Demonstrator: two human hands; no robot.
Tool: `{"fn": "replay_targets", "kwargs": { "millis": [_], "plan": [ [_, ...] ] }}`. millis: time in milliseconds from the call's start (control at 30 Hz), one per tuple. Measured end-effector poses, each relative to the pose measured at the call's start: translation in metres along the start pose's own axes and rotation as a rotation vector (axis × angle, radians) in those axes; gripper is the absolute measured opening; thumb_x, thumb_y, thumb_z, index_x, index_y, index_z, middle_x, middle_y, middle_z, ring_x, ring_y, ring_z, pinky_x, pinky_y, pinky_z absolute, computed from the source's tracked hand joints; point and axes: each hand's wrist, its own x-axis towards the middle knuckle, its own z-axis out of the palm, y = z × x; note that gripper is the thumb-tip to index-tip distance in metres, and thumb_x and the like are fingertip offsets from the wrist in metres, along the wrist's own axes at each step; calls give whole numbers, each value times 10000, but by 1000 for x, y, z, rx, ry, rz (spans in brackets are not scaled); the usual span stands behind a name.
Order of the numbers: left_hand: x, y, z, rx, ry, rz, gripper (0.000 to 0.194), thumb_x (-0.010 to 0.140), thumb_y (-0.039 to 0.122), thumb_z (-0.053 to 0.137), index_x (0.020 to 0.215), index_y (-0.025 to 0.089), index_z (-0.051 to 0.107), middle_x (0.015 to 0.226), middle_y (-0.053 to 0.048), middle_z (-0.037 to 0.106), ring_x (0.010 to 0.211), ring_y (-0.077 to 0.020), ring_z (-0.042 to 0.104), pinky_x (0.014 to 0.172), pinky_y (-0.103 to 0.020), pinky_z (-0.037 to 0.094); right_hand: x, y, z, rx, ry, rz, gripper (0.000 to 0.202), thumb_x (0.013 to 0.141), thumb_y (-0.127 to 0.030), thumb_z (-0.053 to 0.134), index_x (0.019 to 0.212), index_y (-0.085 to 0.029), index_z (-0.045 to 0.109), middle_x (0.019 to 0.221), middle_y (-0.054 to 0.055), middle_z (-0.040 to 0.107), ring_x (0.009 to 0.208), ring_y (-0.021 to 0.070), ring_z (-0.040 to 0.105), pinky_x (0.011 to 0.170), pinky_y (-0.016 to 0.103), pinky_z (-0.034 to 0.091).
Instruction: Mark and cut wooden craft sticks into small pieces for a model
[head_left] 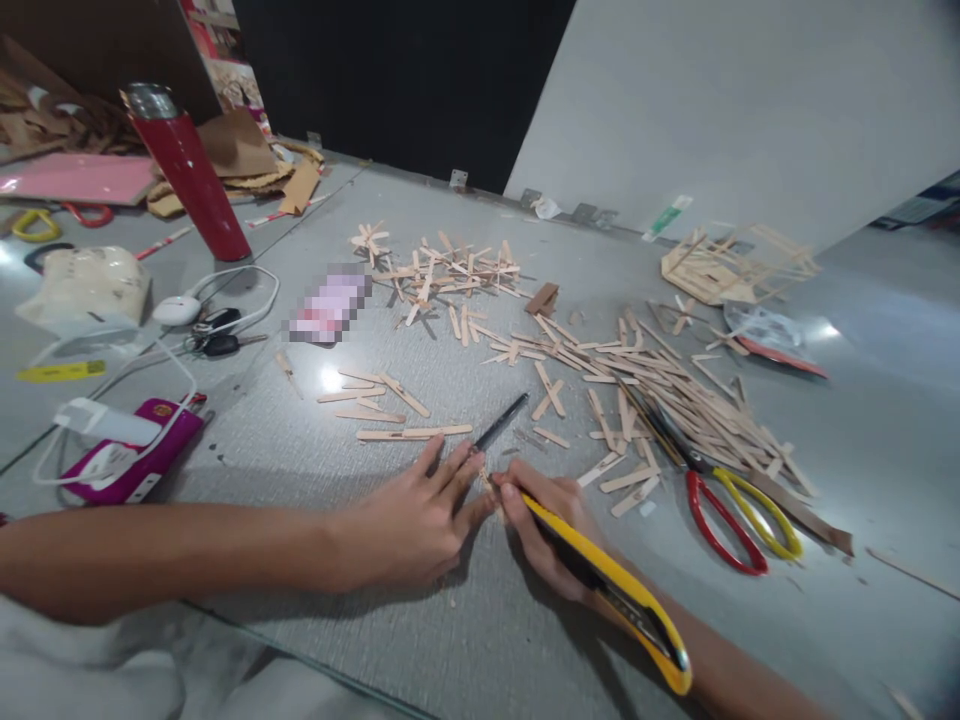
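My right hand (551,520) is closed around a yellow and black utility knife (611,580), its front end down at a small wooden stick (487,482). My left hand (412,525) lies low over the table, thumb and fingertips pressing on that stick, which the fingers partly hide. Just beyond the left fingertips rests a slim black pen-like object (501,422). A few flat craft sticks (414,433) lie ahead of the left hand. To the right are scissors (705,470) with one red and one yellow handle.
Piles of craft sticks (675,400) spread across the right and middle. A stick-built frame (731,268) stands at the back right. On the left are a red flask (191,185), a purple power bank (139,455) with cable, keys (221,345) and a blurred phone-like item (330,303).
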Motion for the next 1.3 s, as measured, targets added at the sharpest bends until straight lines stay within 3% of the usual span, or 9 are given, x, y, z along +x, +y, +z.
{"fn": "replay_targets", "kwargs": {
  "millis": [233, 433, 833, 1067, 1300],
  "plan": [
    [-1, -1, 1, 5, 4, 17, 651, 956, 339, 639, 1465, -48, 514, 1478, -362, 555, 1402, -475, 545, 1190, -578, 349, 0, 0, 3, 83, 109, 85, 323, 1094, -386, 400, 806, -265, 483, 547, -51, 522, 429, 159, 535, 488, 280, 418],
    [-1, -1, 3, 27, 30, 26, 670, 966, 338, 623, 1486, -63, 489, 1477, -365, 555, 1407, -454, 550, 1207, -572, 346, 2, 4, 3, 105, 99, 77, 351, 1087, -421, 435, 790, -247, 505, 571, -46, 549, 455, 148, 541, 493, 275, 418],
    [0, -1, 0, 59, 21, 48, 616, 976, 326, 582, 1444, -70, 527, 1445, -347, 593, 1369, -454, 589, 1180, -565, 394, 5, -3, 5, 24, 90, -6, 243, 1046, -251, 451, 803, -262, 443, 601, -63, 497, 460, 131, 510, 482, 252, 386],
    [1, -1, 1, 84, 36, 35, 597, 986, 344, 576, 1438, -44, 543, 1445, -326, 605, 1365, -443, 592, 1177, -569, 385, 4, 1, 8, -45, 115, -50, 240, 1033, -218, 429, 799, -261, 461, 595, -48, 524, 471, 137, 552, 498, 247, 399],
    [1, 1, 4, 46, 27, 7, 580, 968, 332, 604, 1425, -25, 568, 1440, -330, 607, 1349, -463, 596, 1166, -618, 356, 5, 3, 5, 1, 80, -82, 286, 1051, -234, 421, 767, -263, 412, 586, -71, 458, 443, 124, 478, 478, 251, 363]
  ]
}}
